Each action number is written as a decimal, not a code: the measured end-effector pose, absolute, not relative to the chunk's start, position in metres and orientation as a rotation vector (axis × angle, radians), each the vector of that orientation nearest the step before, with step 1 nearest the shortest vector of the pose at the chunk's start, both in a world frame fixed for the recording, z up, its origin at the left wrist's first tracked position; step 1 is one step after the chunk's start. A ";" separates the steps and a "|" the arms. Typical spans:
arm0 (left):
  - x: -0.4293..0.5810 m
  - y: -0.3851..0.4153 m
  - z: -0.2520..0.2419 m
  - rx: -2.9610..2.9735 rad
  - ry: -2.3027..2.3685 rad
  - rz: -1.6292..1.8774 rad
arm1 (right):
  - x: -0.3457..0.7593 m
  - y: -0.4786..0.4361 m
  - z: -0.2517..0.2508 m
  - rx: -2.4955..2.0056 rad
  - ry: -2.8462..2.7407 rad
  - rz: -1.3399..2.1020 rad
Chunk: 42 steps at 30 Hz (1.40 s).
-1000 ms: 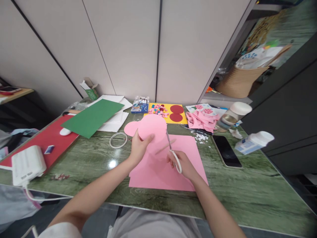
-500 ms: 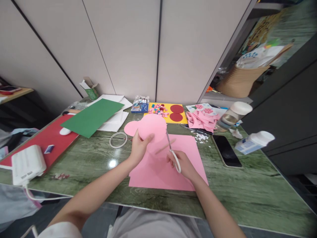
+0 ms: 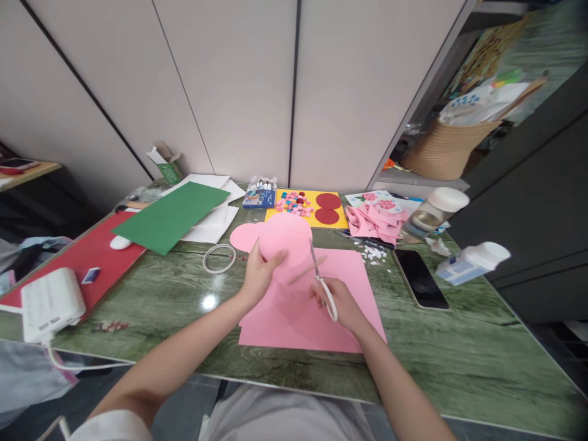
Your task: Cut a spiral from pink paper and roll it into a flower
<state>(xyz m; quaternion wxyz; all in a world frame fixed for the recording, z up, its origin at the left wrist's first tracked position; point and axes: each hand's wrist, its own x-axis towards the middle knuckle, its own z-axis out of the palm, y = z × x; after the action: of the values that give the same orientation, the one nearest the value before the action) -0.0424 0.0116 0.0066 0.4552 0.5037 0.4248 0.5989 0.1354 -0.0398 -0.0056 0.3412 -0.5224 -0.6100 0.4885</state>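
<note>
The pink disc (image 3: pixel 285 236) is up in your left hand (image 3: pixel 258 278), above the pink sheets (image 3: pixel 342 327) and in front of you; its outline looks round and all but finished, so at most a little edge seems left to trim. Your scissors (image 3: pixel 327 297) meet its right edge, though you can't tell whether the blades are biting. Another pink disc (image 3: pixel 242 237) is already cut and lies just behind, with pink scraps (image 3: pixel 374 223) heaped farther right on the tabletop (image 3: pixel 184 324). The sheets below look uncut from here.

Your left thumb presses the disc's face, the other fingers mostly hidden behind it, pinching it. Your right hand (image 3: pixel 339 303) grips the scissors' handles, blades pointing away from you. Both forearms reach in from the near edge, converging.
</note>
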 end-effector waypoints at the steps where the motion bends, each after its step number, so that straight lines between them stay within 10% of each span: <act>1: -0.042 0.012 0.007 1.243 1.051 1.474 | 0.136 -0.040 -0.006 -1.359 -1.592 1.264; 42: -0.043 0.014 0.007 1.172 1.006 1.473 | 0.132 -0.042 -0.008 -1.389 -1.552 1.291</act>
<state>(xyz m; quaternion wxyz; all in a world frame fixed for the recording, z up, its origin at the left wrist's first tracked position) -0.0427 0.0143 0.0066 0.4824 0.4810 0.4129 0.6045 0.1316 -0.0420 -0.0076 0.3386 -0.5332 -0.5960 0.4958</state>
